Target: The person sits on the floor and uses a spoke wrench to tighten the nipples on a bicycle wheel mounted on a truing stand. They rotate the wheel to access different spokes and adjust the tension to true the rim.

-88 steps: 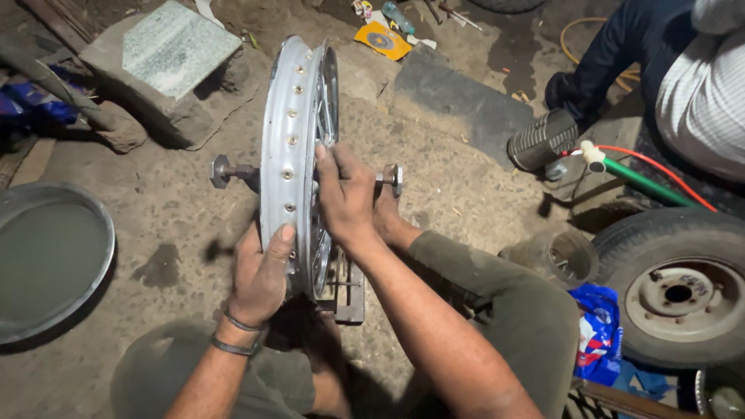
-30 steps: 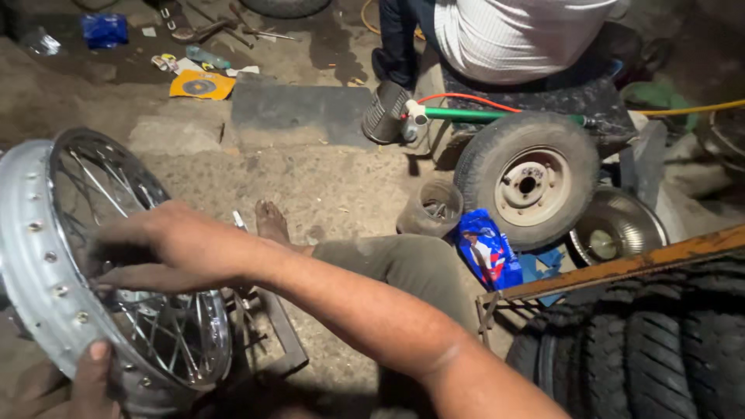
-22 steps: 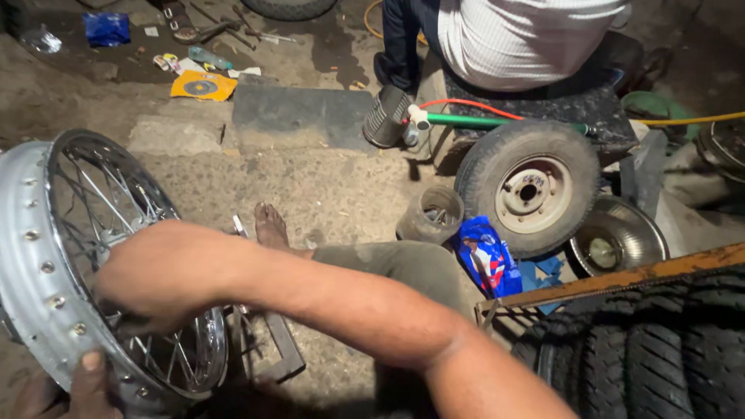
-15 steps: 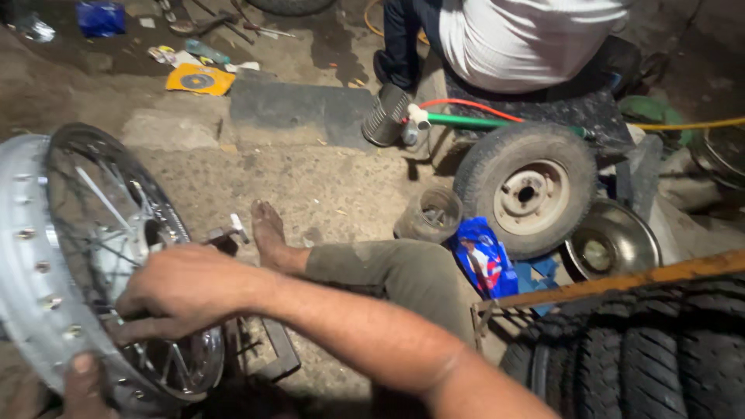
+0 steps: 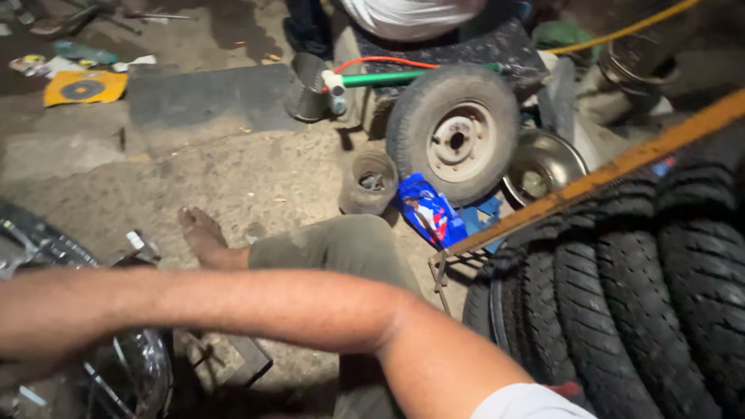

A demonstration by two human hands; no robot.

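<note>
- one spoked wheel rim [image 5: 143,372] sat low left, mostly cropped.
- we judged it stiff, heavy, slick chrome; safest hold was the rim edge.
- our right forearm [image 5: 256,306] crossed it; hands out of frame, grip unknowable.

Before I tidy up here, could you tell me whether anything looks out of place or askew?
Nothing looks damaged or spilled. The small tyred wheel leans tilted against a dark stand, a blue packet lies loose on the floor beside it, and a yellow sleeve with a disc lies on the ground.
</note>
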